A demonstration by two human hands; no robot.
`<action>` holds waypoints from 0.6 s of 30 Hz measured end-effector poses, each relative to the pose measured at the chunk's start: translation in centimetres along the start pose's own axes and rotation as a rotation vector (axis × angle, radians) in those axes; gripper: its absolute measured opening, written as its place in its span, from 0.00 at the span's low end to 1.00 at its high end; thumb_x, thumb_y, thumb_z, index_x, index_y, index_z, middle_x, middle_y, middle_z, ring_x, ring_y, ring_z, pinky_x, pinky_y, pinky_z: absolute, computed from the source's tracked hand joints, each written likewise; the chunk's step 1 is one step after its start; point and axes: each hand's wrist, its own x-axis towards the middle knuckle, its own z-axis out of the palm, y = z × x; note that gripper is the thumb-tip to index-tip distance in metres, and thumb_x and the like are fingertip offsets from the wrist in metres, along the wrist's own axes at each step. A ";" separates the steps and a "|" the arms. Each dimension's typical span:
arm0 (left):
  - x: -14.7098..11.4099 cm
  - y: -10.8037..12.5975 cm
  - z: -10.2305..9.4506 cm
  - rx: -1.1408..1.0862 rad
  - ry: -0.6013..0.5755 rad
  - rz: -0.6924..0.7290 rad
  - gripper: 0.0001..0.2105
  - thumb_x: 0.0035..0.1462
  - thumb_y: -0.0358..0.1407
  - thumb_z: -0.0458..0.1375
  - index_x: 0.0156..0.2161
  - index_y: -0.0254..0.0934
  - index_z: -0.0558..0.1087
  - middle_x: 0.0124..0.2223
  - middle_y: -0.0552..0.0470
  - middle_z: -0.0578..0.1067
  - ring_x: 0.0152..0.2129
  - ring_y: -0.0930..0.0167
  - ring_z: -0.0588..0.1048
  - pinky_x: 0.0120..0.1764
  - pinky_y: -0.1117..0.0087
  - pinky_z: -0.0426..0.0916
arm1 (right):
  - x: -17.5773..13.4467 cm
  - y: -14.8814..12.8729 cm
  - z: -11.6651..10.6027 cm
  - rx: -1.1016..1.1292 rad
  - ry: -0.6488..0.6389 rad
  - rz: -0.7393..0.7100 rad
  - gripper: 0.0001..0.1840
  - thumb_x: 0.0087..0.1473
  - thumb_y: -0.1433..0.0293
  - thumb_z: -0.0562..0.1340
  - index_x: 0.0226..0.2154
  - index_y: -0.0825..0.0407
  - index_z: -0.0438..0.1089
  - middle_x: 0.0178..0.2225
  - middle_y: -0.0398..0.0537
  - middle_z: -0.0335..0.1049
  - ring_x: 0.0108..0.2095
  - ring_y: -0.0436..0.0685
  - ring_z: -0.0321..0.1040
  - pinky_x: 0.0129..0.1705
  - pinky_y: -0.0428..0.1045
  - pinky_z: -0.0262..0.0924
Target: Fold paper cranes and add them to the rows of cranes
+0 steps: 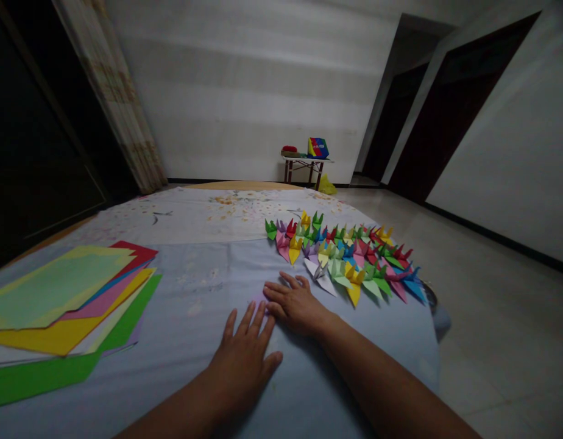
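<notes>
My left hand (245, 353) lies flat on the blue cloth (181, 390), its fingers stretched forward. Just beyond and to the right, my right hand (297, 305) rests with its fingers spread and pointing left. The fingertips of both hands meet over a small lilac patch (258, 300), seemingly paper, mostly covered by them. Neither hand grips anything. Close to my right hand stand several folded paper cranes (354, 280) in many colours, set out in rows. A white crane (320, 277) is among the nearest to it.
Sheets of coloured paper (57, 292) lie in a loose, fanned stack on the left. A flowered white cloth (190, 210) covers the table's far part. Beyond it, a small side table (306, 160) against the wall bears a multicoloured box (318, 147). Tiled floor (487, 292) borders the right edge.
</notes>
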 end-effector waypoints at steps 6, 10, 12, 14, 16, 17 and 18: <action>0.1 -1.7 -1.4 -0.069 0.162 0.085 0.16 0.60 0.39 0.44 0.50 0.45 0.68 0.53 0.47 0.70 0.50 0.63 0.65 0.54 0.46 0.41 | 0.1 0.4 0.2 -0.002 -0.033 -0.022 0.25 0.59 0.59 0.45 0.58 0.44 0.51 0.61 0.44 0.49 0.61 0.66 0.37 0.55 0.67 0.36; 1.8 -2.5 -2.4 -0.026 0.289 0.005 0.13 0.59 0.33 0.45 0.39 0.39 0.73 0.41 0.48 0.74 0.42 0.65 0.69 0.54 0.49 0.43 | 0.3 0.5 0.0 -0.021 -0.059 -0.049 0.25 0.59 0.59 0.46 0.58 0.45 0.50 0.61 0.45 0.48 0.61 0.66 0.38 0.54 0.68 0.36; 2.2 -2.4 -2.4 0.012 0.286 -0.025 0.12 0.58 0.32 0.47 0.36 0.38 0.73 0.39 0.48 0.75 0.40 0.64 0.70 0.53 0.49 0.45 | 0.3 0.7 -0.1 -0.035 -0.071 -0.072 0.25 0.59 0.60 0.46 0.58 0.44 0.50 0.61 0.44 0.48 0.60 0.67 0.38 0.54 0.68 0.36; 2.3 -2.2 -2.3 0.033 0.284 -0.036 0.11 0.58 0.32 0.48 0.35 0.38 0.73 0.38 0.48 0.75 0.40 0.64 0.70 0.53 0.50 0.45 | 0.4 1.2 -0.4 -0.048 -0.067 -0.093 0.24 0.59 0.59 0.47 0.57 0.43 0.52 0.60 0.43 0.50 0.60 0.67 0.37 0.54 0.68 0.34; 2.2 -2.1 -2.0 0.036 0.291 -0.049 0.10 0.58 0.32 0.49 0.36 0.39 0.73 0.39 0.49 0.75 0.42 0.64 0.69 0.53 0.50 0.44 | 0.3 1.8 -0.8 -0.060 -0.043 -0.099 0.23 0.58 0.59 0.48 0.56 0.43 0.55 0.59 0.43 0.53 0.60 0.67 0.38 0.54 0.68 0.34; 2.1 -2.1 -1.9 0.031 0.293 -0.055 0.10 0.58 0.32 0.49 0.36 0.40 0.73 0.39 0.49 0.75 0.42 0.64 0.69 0.53 0.50 0.44 | 0.3 2.2 -1.1 -0.064 -0.027 -0.092 0.22 0.58 0.60 0.49 0.55 0.43 0.57 0.58 0.44 0.55 0.60 0.66 0.40 0.54 0.67 0.36; 2.0 -2.1 -1.8 0.022 0.297 -0.062 0.09 0.57 0.32 0.50 0.37 0.40 0.73 0.40 0.49 0.75 0.43 0.64 0.69 0.53 0.50 0.44 | 0.3 2.6 -1.4 -0.068 -0.011 -0.079 0.21 0.57 0.60 0.51 0.53 0.43 0.60 0.56 0.46 0.58 0.59 0.66 0.42 0.53 0.66 0.38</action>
